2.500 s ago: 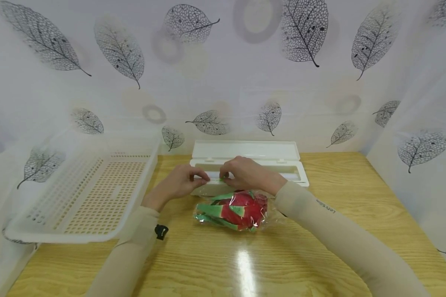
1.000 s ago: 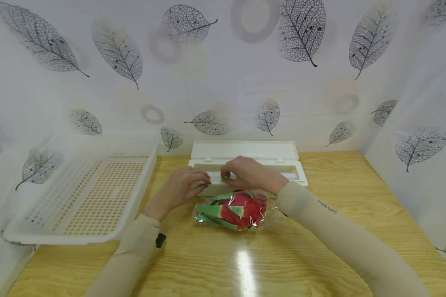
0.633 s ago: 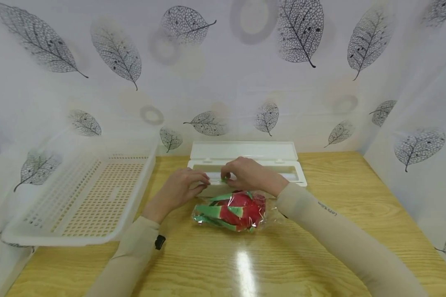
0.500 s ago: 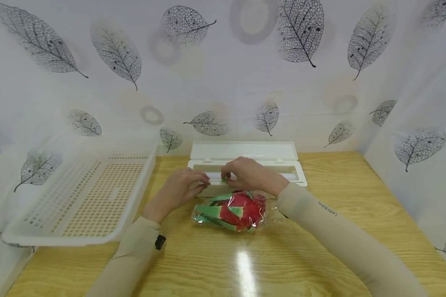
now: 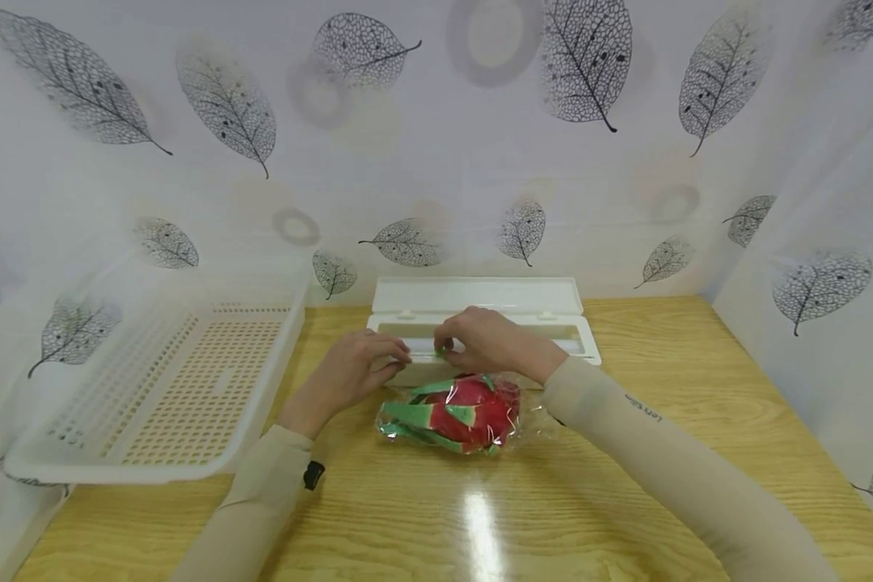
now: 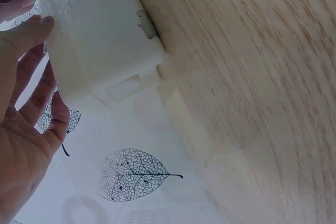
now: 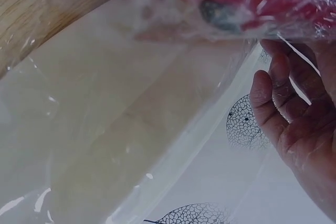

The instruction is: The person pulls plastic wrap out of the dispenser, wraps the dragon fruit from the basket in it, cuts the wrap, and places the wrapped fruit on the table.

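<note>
Head view, L to R: basket by L edge of counter; my L grip pinching front rim of film box, box nr back edge; wrapped dragon fruit just in front of it; R grip pinching green bit, prob. cutter. I'd brace L, run R straight along rim, film taut, w/o tugging fruit.

small dark lettering on the right sleeve seems to read "let's slim".

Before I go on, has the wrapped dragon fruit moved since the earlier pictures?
No, not visibly: judged against the white basket in the head view, the wrapped dragon fruit shows no shift in any direction, lying in front of the open white box.
</note>
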